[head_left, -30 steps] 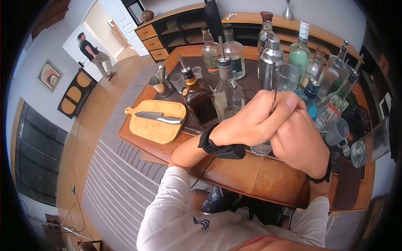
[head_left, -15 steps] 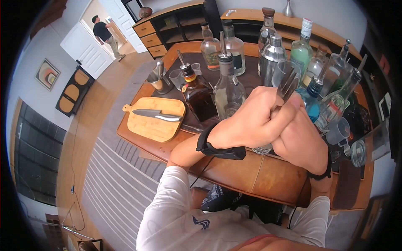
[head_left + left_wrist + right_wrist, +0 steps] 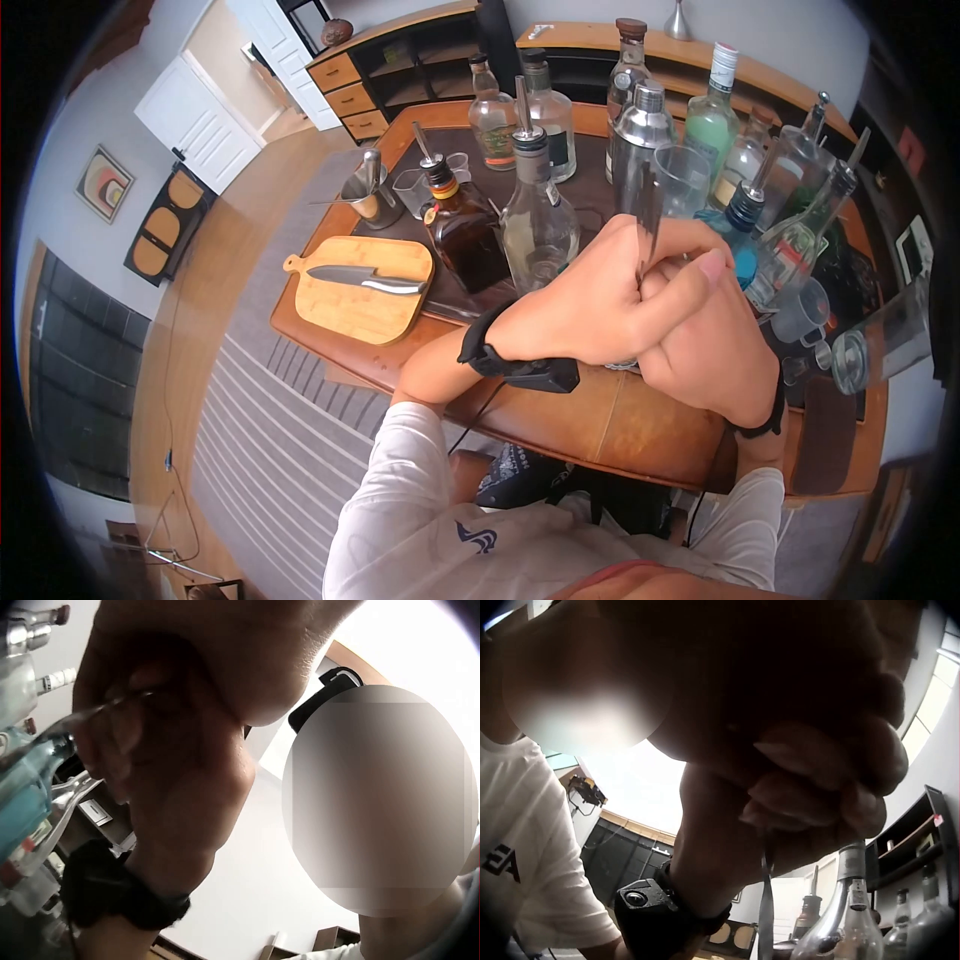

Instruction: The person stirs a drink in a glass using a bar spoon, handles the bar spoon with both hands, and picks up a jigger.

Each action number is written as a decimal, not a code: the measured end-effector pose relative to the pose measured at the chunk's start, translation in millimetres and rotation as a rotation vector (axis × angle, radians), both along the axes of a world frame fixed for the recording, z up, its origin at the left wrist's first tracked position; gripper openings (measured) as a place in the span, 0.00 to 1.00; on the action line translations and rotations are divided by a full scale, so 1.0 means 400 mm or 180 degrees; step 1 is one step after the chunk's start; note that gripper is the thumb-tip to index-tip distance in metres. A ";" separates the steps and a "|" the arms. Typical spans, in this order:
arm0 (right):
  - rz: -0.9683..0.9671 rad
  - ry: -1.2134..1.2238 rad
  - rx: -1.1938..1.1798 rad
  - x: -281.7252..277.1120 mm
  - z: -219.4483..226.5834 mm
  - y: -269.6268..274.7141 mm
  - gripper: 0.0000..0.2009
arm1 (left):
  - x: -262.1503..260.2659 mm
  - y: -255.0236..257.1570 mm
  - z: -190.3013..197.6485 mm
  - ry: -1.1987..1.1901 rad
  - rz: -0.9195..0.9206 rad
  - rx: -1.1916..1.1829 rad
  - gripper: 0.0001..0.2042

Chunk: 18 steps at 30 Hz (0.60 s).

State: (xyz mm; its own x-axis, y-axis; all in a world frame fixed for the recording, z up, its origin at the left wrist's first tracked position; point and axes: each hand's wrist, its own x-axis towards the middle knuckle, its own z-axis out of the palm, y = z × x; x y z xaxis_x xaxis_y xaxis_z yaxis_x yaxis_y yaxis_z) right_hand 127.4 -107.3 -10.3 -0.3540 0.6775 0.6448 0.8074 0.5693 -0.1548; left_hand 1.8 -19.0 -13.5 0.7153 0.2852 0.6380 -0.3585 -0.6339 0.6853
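Note:
A slim shiny metal utensil (image 3: 650,215) stands up out of the two hands in the head view. My left hand (image 3: 575,305) has curled fingers around it and overlaps my right hand (image 3: 705,345), which is also curled at the utensil; the exact hold of each is partly hidden. The right wrist view shows a metal strip (image 3: 766,904) hanging below bent fingers (image 3: 795,787). In the left wrist view, a thin length of metal (image 3: 109,703) runs to the fingers. Beneath the hands, a sliver of clear glass (image 3: 622,364) shows.
A clear bottle (image 3: 540,225) and a brown bottle (image 3: 465,230) stand left of the hands; a shaker (image 3: 640,145), a blue bottle (image 3: 735,230) and several others stand beyond and right. A knife (image 3: 365,278) lies on a wooden board (image 3: 355,315).
The utensil above the hands has turned and looks narrower than half a second ago. The hands stay together. The person by the doorway has gone out of view.

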 end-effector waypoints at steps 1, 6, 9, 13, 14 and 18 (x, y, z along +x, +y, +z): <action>0.0094 0.0114 -0.0095 0.002 -0.001 -0.001 0.09 | -0.005 0.002 0.000 -0.0002 -0.0008 -0.0007 0.16; 0.0375 0.0278 -0.0078 0.009 -0.012 0.026 0.08 | -0.012 0.016 0.004 0.0282 0.0298 0.0250 0.17; 0.0411 0.0402 -0.0198 0.009 -0.020 0.036 0.08 | -0.009 0.019 0.001 0.0377 0.0400 0.0079 0.18; 0.0128 0.0422 -0.0330 0.011 -0.034 0.031 0.08 | 0.003 0.026 -0.005 0.0321 0.0314 0.0003 0.19; 0.0044 0.0375 -0.0577 0.014 -0.037 0.028 0.10 | 0.007 0.022 -0.006 0.0188 0.0272 -0.0051 0.18; -0.0111 -0.0008 -0.0374 0.018 -0.038 0.020 0.08 | 0.028 0.012 -0.031 -0.0312 0.0063 -0.0608 0.15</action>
